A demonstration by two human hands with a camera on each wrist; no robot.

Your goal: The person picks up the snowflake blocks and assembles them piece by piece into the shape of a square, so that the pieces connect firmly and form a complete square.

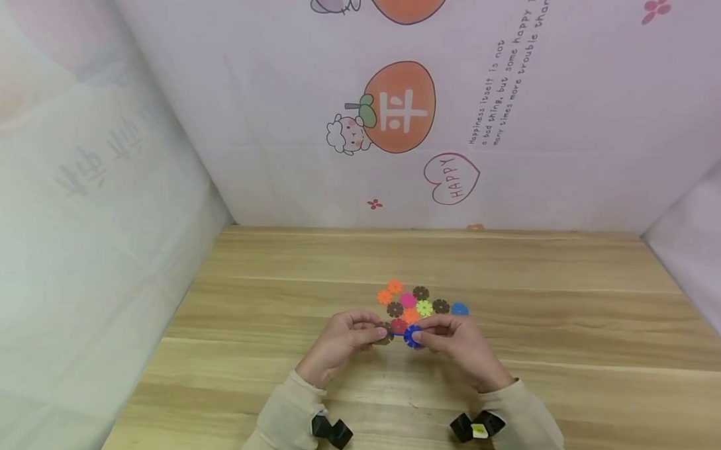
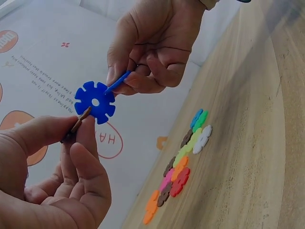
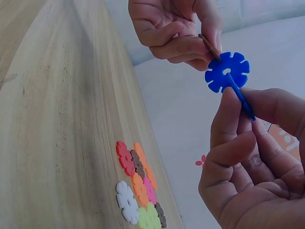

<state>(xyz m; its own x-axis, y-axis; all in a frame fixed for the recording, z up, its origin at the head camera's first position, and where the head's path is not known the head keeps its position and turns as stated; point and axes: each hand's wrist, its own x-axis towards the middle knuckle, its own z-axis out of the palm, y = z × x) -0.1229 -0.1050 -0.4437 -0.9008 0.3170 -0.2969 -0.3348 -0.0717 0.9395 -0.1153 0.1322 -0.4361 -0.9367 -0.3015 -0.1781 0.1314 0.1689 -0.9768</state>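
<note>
In the head view both hands meet over the wooden table, close in front of a group of notched plastic discs. My left hand (image 1: 346, 342) pinches a brown notched disc (image 2: 77, 125) between thumb and fingers. A blue disc (image 2: 88, 98) stands in the middle, its edge slotted with the brown one. Thumb and fingers of my right hand (image 1: 462, 342) pinch a second blue disc (image 3: 244, 102), set at an angle to the middle disc and meeting it by its notches. The three discs form a short chain between the hands, as both wrist views show.
Loose discs lie flat on the table (image 1: 262, 301) beyond the hands: orange (image 1: 395, 287), pink (image 1: 407, 300), yellow-green (image 1: 424, 308), brown (image 1: 420, 292), light blue (image 1: 460, 309), red (image 3: 125, 158) and white (image 3: 127, 202). Printed cloth (image 1: 279, 149) hangs behind the table and at both sides.
</note>
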